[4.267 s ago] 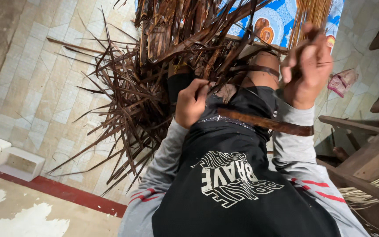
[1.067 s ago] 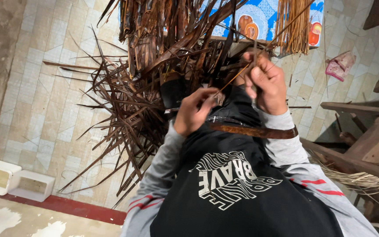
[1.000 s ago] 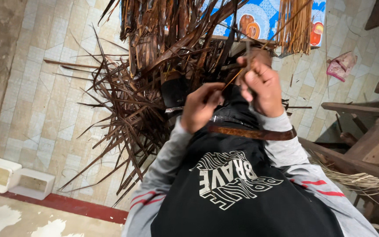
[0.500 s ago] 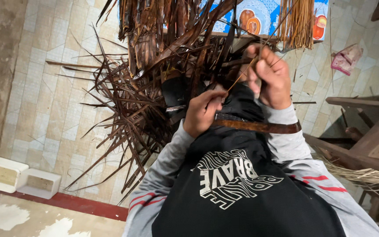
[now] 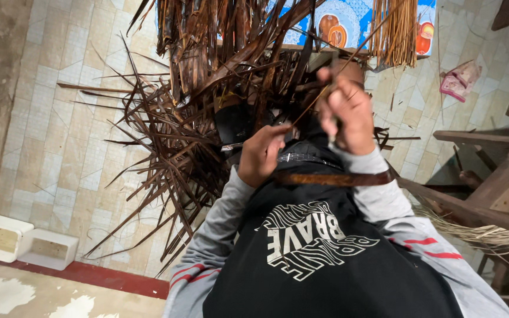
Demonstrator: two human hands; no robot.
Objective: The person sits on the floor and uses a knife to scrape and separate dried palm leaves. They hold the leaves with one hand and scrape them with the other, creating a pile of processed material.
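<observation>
My left hand (image 5: pixel 261 154) and right hand (image 5: pixel 347 115) both pinch one thin palm strip (image 5: pixel 316 101), beside the dried leaf pile (image 5: pixel 207 88).

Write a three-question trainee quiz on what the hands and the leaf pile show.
1. True or false: the right hand is held higher than the left hand.
2. What runs between the two hands? A) thin leaf strip B) metal chain C) cloth
3. The dried palm leaves are dark ____ in colour.

Key: 1 true; 2 A; 3 brown.
</observation>
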